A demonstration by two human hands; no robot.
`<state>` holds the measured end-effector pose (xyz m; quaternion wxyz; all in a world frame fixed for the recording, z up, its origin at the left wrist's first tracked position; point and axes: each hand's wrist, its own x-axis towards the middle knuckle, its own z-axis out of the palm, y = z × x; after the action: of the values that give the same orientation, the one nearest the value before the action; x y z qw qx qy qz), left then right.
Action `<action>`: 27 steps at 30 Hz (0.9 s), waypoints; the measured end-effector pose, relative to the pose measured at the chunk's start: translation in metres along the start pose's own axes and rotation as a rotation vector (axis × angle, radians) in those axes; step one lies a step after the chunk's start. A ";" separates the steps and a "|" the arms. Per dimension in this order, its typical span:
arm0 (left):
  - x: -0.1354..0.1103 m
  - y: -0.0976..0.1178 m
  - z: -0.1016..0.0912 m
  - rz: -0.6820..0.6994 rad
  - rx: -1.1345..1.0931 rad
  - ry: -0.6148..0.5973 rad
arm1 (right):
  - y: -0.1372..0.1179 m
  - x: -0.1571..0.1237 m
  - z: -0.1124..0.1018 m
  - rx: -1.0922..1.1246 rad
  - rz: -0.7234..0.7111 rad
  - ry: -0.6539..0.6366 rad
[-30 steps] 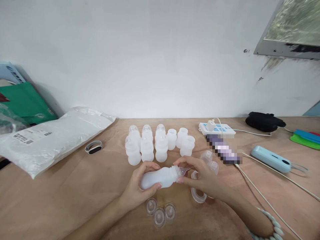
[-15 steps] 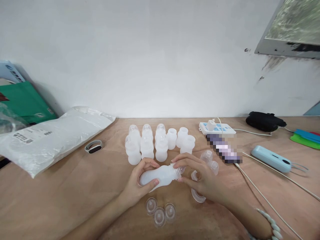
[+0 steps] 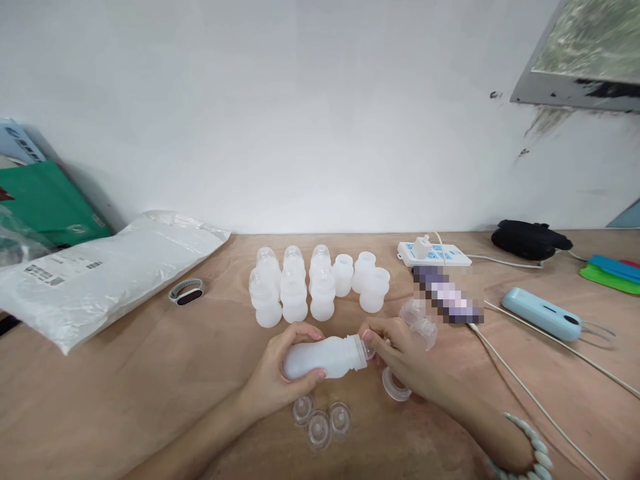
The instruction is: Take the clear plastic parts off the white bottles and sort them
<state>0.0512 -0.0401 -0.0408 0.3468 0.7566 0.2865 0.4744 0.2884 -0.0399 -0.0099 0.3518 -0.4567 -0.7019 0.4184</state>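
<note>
A frosted white baby bottle [image 3: 323,358] lies nearly level in my left hand [image 3: 273,373], which is wrapped round its base end. At its mouth, on the right, is a clear nipple [image 3: 369,351], pinched between the thumb and fingers of my right hand [image 3: 403,353]. Near my right hand a clear screw ring [image 3: 397,387] lies on the table, and clear domed caps [image 3: 425,331] lie partly behind that hand. Closer to me several clear nipples [image 3: 319,430] rest in a cluster. Beyond my hands stand capped bottles [image 3: 294,293] in rows, with uncapped bottles [image 3: 374,293] on their right.
At left are a white plastic parcel [image 3: 120,267], a green folder [image 3: 50,200] and a wristband [image 3: 187,292]. To the right lie a power strip [image 3: 453,255], a blurred phone [image 3: 447,297], a light blue device [image 3: 540,313], a black case [image 3: 530,240] and white cables.
My right hand has shifted from around the bottle's neck to the nipple at its tip. The bottle's threaded neck now shows, and the bottle lies more level.
</note>
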 end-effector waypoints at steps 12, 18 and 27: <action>0.010 0.001 -0.002 -0.162 -0.093 0.107 | -0.014 -0.003 -0.009 0.165 -0.013 -0.217; 0.008 -0.002 0.000 -0.180 -0.063 0.087 | -0.014 -0.005 -0.012 -0.147 -0.214 -0.017; 0.003 -0.002 -0.002 -0.167 -0.047 0.034 | -0.001 0.000 -0.009 -0.412 -0.515 0.023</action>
<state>0.0509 -0.0359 -0.0403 0.3977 0.7137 0.3432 0.4633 0.2960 -0.0376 -0.0055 0.3542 -0.3303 -0.8602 0.1595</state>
